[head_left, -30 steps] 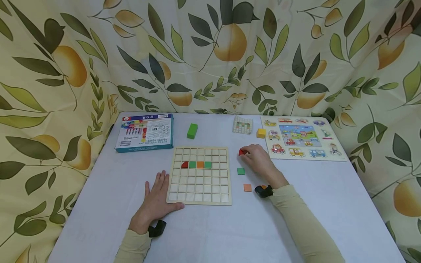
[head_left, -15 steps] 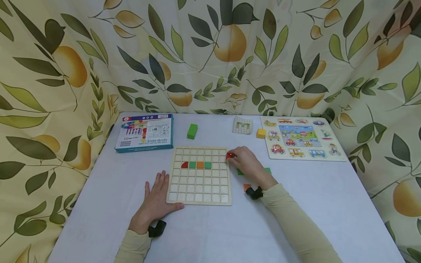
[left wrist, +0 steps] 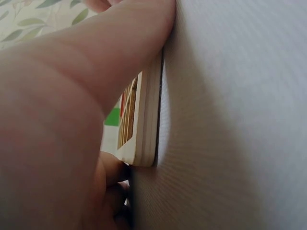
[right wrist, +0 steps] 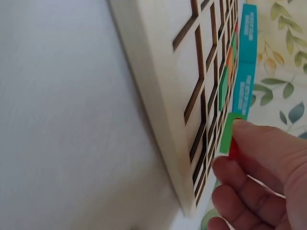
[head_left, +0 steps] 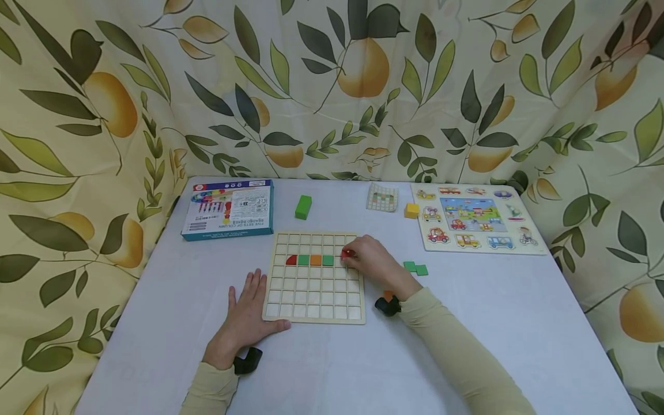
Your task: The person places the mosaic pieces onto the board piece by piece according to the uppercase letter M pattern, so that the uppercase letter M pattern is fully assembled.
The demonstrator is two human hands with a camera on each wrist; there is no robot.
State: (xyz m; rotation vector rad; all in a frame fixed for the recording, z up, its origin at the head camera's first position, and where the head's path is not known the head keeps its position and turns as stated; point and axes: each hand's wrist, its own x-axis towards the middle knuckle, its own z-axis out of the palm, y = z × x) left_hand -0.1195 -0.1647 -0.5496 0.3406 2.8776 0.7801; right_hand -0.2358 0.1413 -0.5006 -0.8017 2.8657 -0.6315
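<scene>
Right hand point(head_left: 370, 259): my fingers pinch the red tile point(head_left: 348, 253) over the grid board point(head_left: 314, 294), just right of the green tile point(head_left: 328, 260).
Left hand point(head_left: 246, 314): fingers spread flat on the bench point(head_left: 519, 323), thumb against the board's near-left edge.
Room: bare cells fill the rows below.

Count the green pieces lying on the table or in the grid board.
5. Two sit in the board's coloured row, two lie side by side right of the right hand, and a green block stands behind the board. The hand may hide others.
</scene>
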